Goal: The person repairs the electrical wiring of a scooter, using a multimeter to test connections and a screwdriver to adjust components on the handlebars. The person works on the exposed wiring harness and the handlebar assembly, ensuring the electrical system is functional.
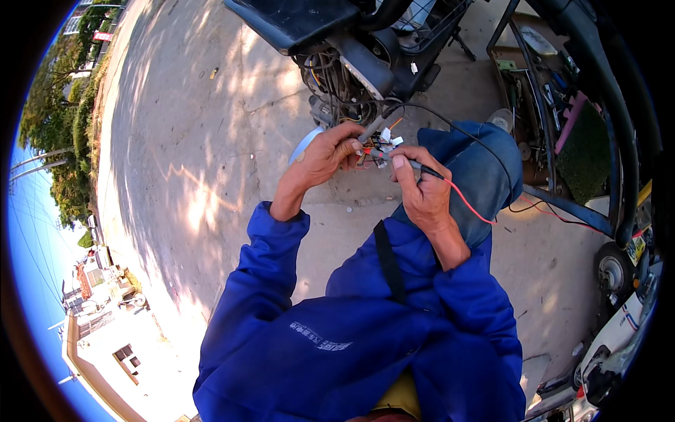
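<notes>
Pinches thin wires in the left hand at 12 o'clock, beside a grey sleeve. Grips a grey-and-black probe with red lead in the right hand, near 3 o'clock. Has white connectors nearby at 1 o'clock. Wears white lettering on a blue jacket at 6 o'clock.

Lead red, cable loop black. Connectors white. Jacket royal blue, white print. Trousers faded blue. Seat black. Mat dark green, edging pink. Concrete grey-tan, dappled with sunlight.
</notes>
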A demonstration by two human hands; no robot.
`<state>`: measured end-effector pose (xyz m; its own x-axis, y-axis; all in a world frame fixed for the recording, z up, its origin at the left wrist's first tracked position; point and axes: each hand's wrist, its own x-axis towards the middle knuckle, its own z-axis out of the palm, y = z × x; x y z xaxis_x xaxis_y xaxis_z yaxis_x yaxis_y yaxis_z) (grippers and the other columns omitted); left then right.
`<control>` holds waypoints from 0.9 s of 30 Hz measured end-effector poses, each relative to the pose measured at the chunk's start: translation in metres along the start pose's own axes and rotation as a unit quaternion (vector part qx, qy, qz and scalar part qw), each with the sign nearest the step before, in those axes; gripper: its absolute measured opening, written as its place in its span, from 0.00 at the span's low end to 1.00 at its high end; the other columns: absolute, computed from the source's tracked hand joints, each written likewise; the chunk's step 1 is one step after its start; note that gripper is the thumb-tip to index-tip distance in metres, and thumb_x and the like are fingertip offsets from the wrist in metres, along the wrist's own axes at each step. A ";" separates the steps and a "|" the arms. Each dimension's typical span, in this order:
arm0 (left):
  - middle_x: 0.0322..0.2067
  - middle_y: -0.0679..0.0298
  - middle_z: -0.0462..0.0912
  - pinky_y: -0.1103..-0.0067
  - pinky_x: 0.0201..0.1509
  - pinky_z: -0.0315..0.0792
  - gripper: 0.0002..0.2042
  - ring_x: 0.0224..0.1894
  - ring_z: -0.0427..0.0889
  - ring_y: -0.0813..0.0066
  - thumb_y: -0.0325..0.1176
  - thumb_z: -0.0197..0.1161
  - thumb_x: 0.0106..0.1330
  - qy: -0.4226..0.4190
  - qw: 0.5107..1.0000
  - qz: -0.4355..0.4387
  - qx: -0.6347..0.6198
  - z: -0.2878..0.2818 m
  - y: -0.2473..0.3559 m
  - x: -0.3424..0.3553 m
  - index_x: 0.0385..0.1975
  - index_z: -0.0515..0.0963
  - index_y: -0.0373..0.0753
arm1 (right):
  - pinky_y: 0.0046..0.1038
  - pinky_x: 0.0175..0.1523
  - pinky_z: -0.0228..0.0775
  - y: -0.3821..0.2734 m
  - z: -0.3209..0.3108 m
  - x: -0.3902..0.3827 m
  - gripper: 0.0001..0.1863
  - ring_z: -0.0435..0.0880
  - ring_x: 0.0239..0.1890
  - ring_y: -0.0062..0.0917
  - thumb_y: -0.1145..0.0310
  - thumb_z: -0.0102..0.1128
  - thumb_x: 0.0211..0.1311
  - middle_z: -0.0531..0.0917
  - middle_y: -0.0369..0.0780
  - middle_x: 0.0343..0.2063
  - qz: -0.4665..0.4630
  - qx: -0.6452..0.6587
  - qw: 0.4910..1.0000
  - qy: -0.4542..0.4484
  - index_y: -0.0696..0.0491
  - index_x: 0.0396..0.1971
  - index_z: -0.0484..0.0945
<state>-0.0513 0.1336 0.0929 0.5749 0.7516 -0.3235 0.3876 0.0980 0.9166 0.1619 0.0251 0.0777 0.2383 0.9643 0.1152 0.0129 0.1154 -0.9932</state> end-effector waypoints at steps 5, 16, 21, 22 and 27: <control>0.30 0.68 0.81 0.80 0.32 0.72 0.11 0.29 0.79 0.82 0.34 0.56 0.82 0.005 1.000 -0.008 0.010 0.000 -0.001 -0.001 0.55 0.78 0.37 | 0.29 0.42 0.78 -0.007 -0.003 0.000 0.05 0.88 0.34 0.31 0.74 0.64 0.71 0.89 0.43 0.33 0.043 0.017 0.999 -0.015 0.58 0.41 0.84; 0.29 0.67 0.80 0.78 0.34 0.73 0.09 0.30 0.78 0.80 0.32 0.57 0.81 -0.018 0.999 0.010 0.037 -0.002 0.002 0.004 0.54 0.78 0.36 | 0.32 0.42 0.80 -0.006 0.002 0.008 0.05 0.89 0.36 0.37 0.72 0.65 0.70 0.89 0.46 0.35 -0.040 -0.041 0.998 -0.002 0.58 0.39 0.84; 0.29 0.66 0.82 0.81 0.33 0.73 0.10 0.27 0.77 0.82 0.25 0.51 0.78 0.016 0.998 0.012 0.062 -0.004 -0.017 -0.012 0.51 0.78 0.35 | 0.41 0.44 0.78 -0.006 0.011 0.013 0.06 0.85 0.37 0.46 0.72 0.65 0.67 0.86 0.47 0.34 -0.126 -0.075 0.989 -0.032 0.58 0.39 0.81; 0.28 0.66 0.82 0.81 0.33 0.72 0.10 0.27 0.77 0.82 0.25 0.51 0.79 0.014 0.997 0.019 0.077 -0.006 -0.028 -0.008 0.51 0.78 0.36 | 0.42 0.45 0.77 -0.004 0.012 0.013 0.06 0.84 0.38 0.47 0.71 0.65 0.67 0.86 0.47 0.34 -0.135 -0.079 0.987 -0.030 0.58 0.38 0.80; 0.25 0.67 0.79 0.80 0.31 0.72 0.07 0.26 0.75 0.82 0.25 0.52 0.79 0.016 0.995 0.054 0.083 0.012 -0.011 0.001 0.47 0.79 0.37 | 0.44 0.44 0.75 0.014 0.010 0.007 0.07 0.85 0.39 0.47 0.68 0.63 0.69 0.86 0.47 0.35 -0.130 -0.111 0.985 -0.014 0.56 0.39 0.80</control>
<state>-0.0462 0.1253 0.0796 0.5978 0.7719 -0.2162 0.4400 -0.0905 0.8934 0.1543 0.0361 0.0644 0.1728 0.9155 0.3633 0.2821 0.3074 -0.9088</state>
